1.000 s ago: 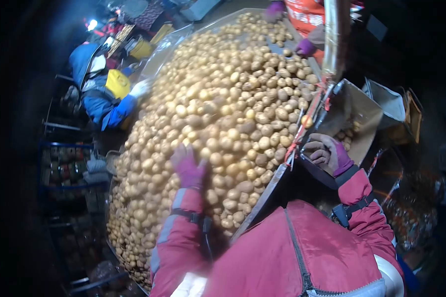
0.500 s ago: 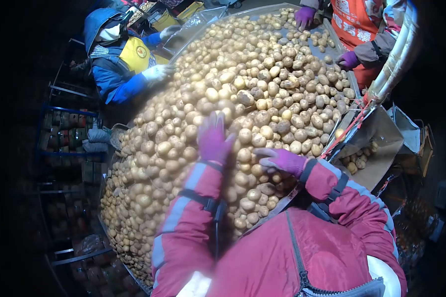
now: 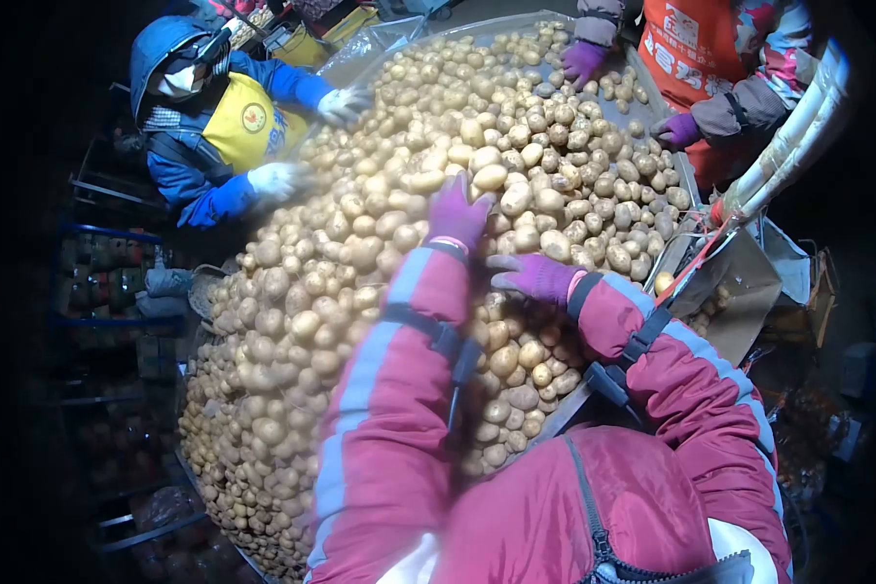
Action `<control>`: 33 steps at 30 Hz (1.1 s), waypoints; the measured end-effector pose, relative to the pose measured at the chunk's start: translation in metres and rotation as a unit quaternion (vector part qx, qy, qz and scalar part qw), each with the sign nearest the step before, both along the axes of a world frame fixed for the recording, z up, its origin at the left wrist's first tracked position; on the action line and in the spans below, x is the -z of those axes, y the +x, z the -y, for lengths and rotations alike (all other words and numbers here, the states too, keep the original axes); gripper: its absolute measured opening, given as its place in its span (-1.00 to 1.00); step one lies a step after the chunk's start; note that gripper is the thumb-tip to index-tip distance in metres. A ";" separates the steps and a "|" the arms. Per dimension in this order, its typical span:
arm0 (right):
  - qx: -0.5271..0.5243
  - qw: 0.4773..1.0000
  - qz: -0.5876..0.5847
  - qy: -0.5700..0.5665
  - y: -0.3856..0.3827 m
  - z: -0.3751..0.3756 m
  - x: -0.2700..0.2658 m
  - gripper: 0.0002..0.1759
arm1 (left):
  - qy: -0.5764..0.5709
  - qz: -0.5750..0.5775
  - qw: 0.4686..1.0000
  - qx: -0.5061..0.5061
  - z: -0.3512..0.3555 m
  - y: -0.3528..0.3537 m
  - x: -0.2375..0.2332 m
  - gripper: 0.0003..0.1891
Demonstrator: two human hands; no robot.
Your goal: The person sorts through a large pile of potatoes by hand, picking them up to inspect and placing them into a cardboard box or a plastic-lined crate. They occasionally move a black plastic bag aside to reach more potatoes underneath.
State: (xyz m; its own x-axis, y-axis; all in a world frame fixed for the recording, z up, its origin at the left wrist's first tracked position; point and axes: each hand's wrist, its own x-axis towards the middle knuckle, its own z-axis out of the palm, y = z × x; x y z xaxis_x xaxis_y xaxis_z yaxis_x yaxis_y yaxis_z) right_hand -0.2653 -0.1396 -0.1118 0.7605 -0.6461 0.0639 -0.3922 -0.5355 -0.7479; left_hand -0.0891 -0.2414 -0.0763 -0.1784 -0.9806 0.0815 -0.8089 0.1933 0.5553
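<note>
A broad heap of potatoes (image 3: 311,292) covers the table in front of me. My left hand (image 3: 457,216), in a purple glove, lies on the heap with its fingers spread. Just beyond its fingertips sits a pale potato (image 3: 491,177). Nearer to me and to the right is my right hand (image 3: 543,278), gloved the same way, its fingers stretched leftward over the potatoes. Neither hand visibly grips a potato; the undersides of both are hidden.
A co-worker in a yellow apron (image 3: 253,117) works at the left edge with white gloves. Across at the right stands another in an orange apron (image 3: 686,58). A cardboard-coloured chute (image 3: 740,282) with some potatoes and a wrapped white pole (image 3: 788,136) are at my right.
My left hand has reached farther forward and to the right over the heap. My right hand has shifted slightly forward. The co-worker's white gloves have moved, and the whole view has shifted a little.
</note>
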 end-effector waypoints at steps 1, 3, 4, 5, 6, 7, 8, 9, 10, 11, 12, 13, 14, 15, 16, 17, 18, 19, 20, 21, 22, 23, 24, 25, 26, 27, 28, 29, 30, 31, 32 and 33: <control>-0.024 0.983 -0.011 -0.183 -0.004 0.006 0.028 -0.51 | 0.018 -0.064 0.998 0.021 -0.004 0.000 -0.006 -0.24; -0.010 0.979 -0.039 -0.199 -0.007 0.013 0.024 -0.56 | 0.002 -0.101 0.992 0.069 -0.020 0.007 -0.029 -0.27; -0.002 0.977 -0.053 -0.207 -0.007 0.012 0.018 -0.58 | -0.033 -0.078 0.992 0.096 -0.036 0.016 -0.047 -0.28; 0.022 0.987 -0.040 -0.152 -0.006 0.011 0.014 -0.56 | -0.030 -0.082 0.993 0.083 -0.052 0.027 -0.066 -0.29; 0.048 0.994 -0.024 -0.097 -0.005 0.010 0.011 -0.55 | -0.027 -0.087 0.993 0.071 -0.068 0.038 -0.086 -0.30; 0.037 0.986 0.007 -0.162 -0.007 0.017 0.025 -0.53 | 0.013 -0.118 0.993 0.019 -0.084 0.053 -0.100 -0.31; 0.026 0.973 0.038 -0.226 -0.006 0.020 0.033 -0.50 | -0.023 -0.099 0.995 0.007 -0.100 0.073 -0.102 -0.33; 0.049 0.995 0.054 -0.062 -0.006 0.020 0.015 -0.47 | -0.058 -0.079 0.995 -0.004 -0.119 0.094 -0.104 -0.35; 0.097 0.985 0.090 0.112 -0.005 0.020 -0.005 -0.43 | -0.049 -0.057 0.996 -0.038 -0.140 0.108 -0.110 -0.38; 0.163 0.946 0.124 0.253 -0.004 0.020 -0.025 -0.38 | -0.039 -0.037 0.996 -0.073 -0.163 0.122 -0.115 -0.40; 0.154 0.959 0.152 0.182 -0.007 0.028 -0.011 -0.34 | -0.061 -0.005 0.996 -0.059 -0.182 0.140 -0.107 -0.39; 0.183 0.938 0.166 0.244 -0.008 0.026 -0.024 -0.34 | -0.083 0.026 0.995 -0.045 -0.202 0.159 -0.099 -0.38; 0.168 0.971 0.099 0.136 -0.011 0.035 -0.020 -0.29 | -0.065 0.024 0.994 -0.085 -0.218 0.163 -0.099 -0.37; 0.188 0.971 0.073 0.131 -0.009 0.032 -0.027 -0.27 | -0.069 0.056 0.992 -0.089 -0.234 0.169 -0.093 -0.37; 0.207 0.969 0.048 0.125 -0.006 0.028 -0.035 -0.24 | -0.073 0.088 0.989 -0.095 -0.247 0.177 -0.080 -0.37; 0.220 0.961 0.074 0.154 -0.005 0.026 -0.035 -0.21 | -0.077 0.119 0.984 -0.103 -0.255 0.180 -0.076 -0.36; 0.229 0.951 0.100 0.183 -0.004 0.024 -0.034 -0.18 | -0.074 0.119 0.985 -0.098 -0.260 0.183 -0.074 -0.36; 0.248 0.953 0.113 0.132 -0.006 0.026 -0.030 -0.17 | -0.071 0.120 0.986 -0.094 -0.265 0.183 -0.074 -0.35; 0.265 0.950 0.105 0.130 -0.006 0.030 -0.026 -0.20 | -0.066 0.122 0.986 -0.091 -0.271 0.182 -0.074 -0.35; 0.266 0.921 0.186 0.216 -0.012 0.027 -0.020 -0.24 | -0.050 0.140 0.984 -0.103 -0.277 0.178 -0.074 -0.35; 0.265 0.879 0.262 0.297 -0.015 0.022 -0.035 -0.28 | -0.057 0.125 0.985 -0.101 -0.277 0.176 -0.076 -0.36; 0.292 0.881 0.238 0.288 -0.020 0.021 -0.035 -0.33 | -0.065 0.109 0.987 -0.098 -0.274 0.173 -0.079 -0.37; 0.319 0.881 0.212 0.279 -0.026 0.017 -0.035 -0.38 | -0.070 0.091 0.989 -0.094 -0.271 0.171 -0.082 -0.38; 0.346 0.880 0.184 0.268 -0.028 0.015 -0.036 -0.43 | -0.134 0.122 0.983 -0.008 -0.266 0.171 -0.089 -0.43; 0.360 0.853 0.229 0.300 -0.025 0.004 -0.042 -0.46 | -0.102 0.060 0.993 -0.029 -0.258 0.164 -0.093 -0.44; 0.372 0.823 0.275 0.330 -0.021 -0.013 -0.048 -0.50 | -0.071 -0.002 0.996 -0.050 -0.248 0.153 -0.096 -0.46; 0.384 0.788 0.321 0.360 -0.018 -0.026 -0.051 -0.53 | -0.040 -0.063 0.995 -0.069 -0.236 0.141 -0.099 -0.47; 0.362 0.802 0.328 0.344 -0.017 -0.035 -0.048 -0.57 | -0.038 -0.058 0.995 -0.070 -0.224 0.131 -0.103 -0.49; 0.368 0.791 0.328 0.362 -0.017 -0.045 -0.044 -0.59 | -0.033 -0.037 0.997 -0.058 -0.210 0.126 -0.100 -0.48; 0.374 0.780 0.327 0.381 -0.013 -0.059 -0.054 -0.60 | -0.027 -0.015 0.999 -0.045 -0.196 0.122 -0.095 -0.47; 0.380 0.768 0.327 0.398 -0.009 -0.071 -0.059 -0.62 | -0.022 0.006 0.999 -0.031 -0.182 0.120 -0.088 -0.46; 0.378 0.769 0.332 0.394 -0.007 -0.080 -0.057 -0.64 | -0.051 0.048 0.997 -0.014 -0.169 0.119 -0.075 -0.45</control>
State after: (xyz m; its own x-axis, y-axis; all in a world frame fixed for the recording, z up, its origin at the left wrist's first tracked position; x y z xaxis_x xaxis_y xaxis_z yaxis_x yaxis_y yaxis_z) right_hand -0.2723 -0.0591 -0.0544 0.1166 -0.9244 -0.3631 0.2403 0.3810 -0.8928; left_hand 0.0303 -0.0728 -0.0010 -0.1630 -0.9728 0.1648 -0.8629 0.2215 0.4543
